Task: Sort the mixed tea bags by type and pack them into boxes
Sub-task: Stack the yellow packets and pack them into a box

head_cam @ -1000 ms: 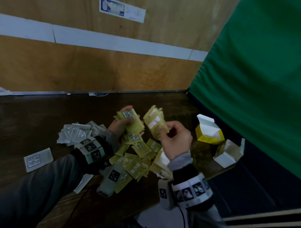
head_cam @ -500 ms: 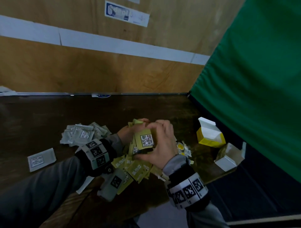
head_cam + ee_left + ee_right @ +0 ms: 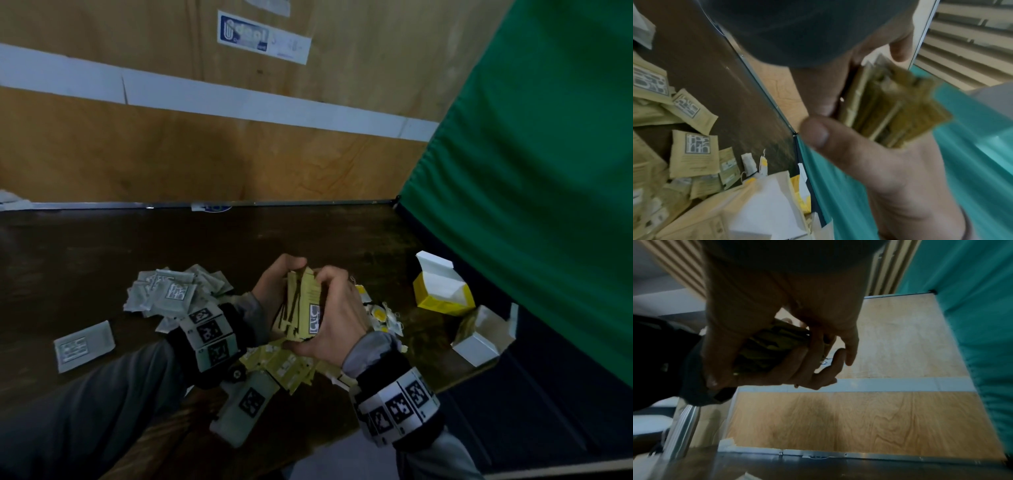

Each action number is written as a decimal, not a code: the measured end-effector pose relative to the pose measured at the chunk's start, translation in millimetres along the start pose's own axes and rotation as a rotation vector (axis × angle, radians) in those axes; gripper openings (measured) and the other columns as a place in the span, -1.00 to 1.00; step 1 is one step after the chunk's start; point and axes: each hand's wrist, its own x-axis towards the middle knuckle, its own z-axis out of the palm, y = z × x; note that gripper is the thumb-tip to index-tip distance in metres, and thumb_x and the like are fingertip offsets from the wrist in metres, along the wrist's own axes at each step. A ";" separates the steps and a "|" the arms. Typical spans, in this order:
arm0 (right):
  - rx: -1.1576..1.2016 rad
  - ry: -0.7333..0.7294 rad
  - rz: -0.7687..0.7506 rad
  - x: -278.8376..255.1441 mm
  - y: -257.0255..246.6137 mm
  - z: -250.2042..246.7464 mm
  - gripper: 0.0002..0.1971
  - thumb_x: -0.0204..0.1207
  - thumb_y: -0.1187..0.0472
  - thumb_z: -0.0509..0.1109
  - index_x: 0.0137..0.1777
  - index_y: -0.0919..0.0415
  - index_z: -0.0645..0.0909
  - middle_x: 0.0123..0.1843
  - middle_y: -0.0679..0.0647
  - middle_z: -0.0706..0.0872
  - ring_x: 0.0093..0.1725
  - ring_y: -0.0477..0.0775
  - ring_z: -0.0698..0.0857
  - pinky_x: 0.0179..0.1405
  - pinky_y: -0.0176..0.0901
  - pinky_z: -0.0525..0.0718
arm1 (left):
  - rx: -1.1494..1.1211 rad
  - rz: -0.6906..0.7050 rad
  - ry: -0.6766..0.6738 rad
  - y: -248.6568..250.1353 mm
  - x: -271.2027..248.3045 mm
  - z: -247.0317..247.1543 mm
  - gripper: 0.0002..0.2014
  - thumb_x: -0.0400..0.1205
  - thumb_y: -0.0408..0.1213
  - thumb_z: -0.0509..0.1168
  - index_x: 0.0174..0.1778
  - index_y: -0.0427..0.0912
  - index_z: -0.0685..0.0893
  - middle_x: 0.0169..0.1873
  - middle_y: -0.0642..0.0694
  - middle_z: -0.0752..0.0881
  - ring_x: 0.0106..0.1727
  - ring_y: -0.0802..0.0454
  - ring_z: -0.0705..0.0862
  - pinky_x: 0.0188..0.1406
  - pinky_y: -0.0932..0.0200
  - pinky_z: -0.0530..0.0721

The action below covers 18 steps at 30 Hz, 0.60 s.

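Observation:
Both hands hold one upright stack of yellow-green tea bag sachets (image 3: pixel 301 308) above the table. My left hand (image 3: pixel 270 291) grips its left side and my right hand (image 3: pixel 339 318) wraps its right side and top. The left wrist view shows the stack (image 3: pixel 890 110) edge-on between palm and thumb. In the right wrist view the stack (image 3: pixel 772 345) sits among curled fingers. More yellow-green sachets (image 3: pixel 284 366) lie loose under the hands. A pile of grey sachets (image 3: pixel 171 291) lies to the left. An open yellow box (image 3: pixel 442 291) and an open white box (image 3: pixel 479 339) stand at the right.
One grey sachet (image 3: pixel 84 346) lies alone at the far left. Small tagged tea bags (image 3: pixel 376 311) are scattered behind my right hand. A green curtain (image 3: pixel 531 171) borders the dark table (image 3: pixel 239 240) on the right, and a wooden wall stands behind.
A second ago each hand held its own bundle of yellow-green sachets. The hands came together and now press the bundles into one upright stack.

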 end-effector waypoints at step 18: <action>0.402 0.244 -0.043 -11.3 16.1 -2.9 -0.08 -0.05 -0.13 0.69 0.33 0.10 0.41 0.24 -0.05 0.55 0.24 -0.15 0.58 0.24 -0.18 0.61 | 0.329 0.004 -0.054 17.0 -11.8 3.6 -0.70 0.36 -0.44 0.27 0.02 -0.29 0.64 -0.20 -0.18 0.78 -0.19 -0.04 0.80 -0.27 0.13 0.77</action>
